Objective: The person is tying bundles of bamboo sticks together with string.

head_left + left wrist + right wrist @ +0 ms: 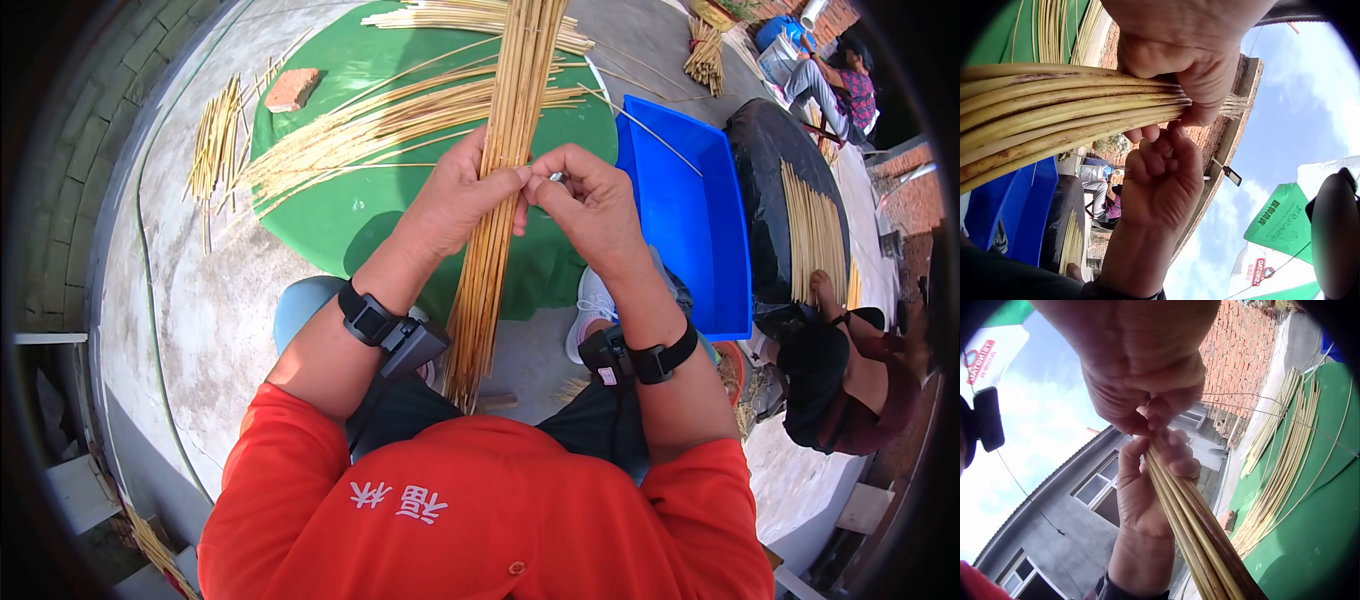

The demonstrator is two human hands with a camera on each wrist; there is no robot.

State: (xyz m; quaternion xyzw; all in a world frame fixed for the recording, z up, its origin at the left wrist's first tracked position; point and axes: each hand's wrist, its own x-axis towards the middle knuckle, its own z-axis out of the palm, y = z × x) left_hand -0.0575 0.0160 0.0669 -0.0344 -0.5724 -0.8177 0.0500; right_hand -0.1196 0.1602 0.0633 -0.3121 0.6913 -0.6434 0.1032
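A long bundle of straw-coloured reed stalks stands upright between the person's knees and passes up through their hands. The left hand grips the bundle around its middle, thumb across the front. At the bundle's right side, the right hand has its fingertips pinched together, right by the left thumb tip. A small shiny metal bit shows between the right fingers. From the right hand, a thin wire trails off to the side in the right wrist view.
Loose stalks and a brick lie on a green sheet ahead. A blue tray stands at the right, beside a black-covered surface with more stalks. Two other people sit at the right.
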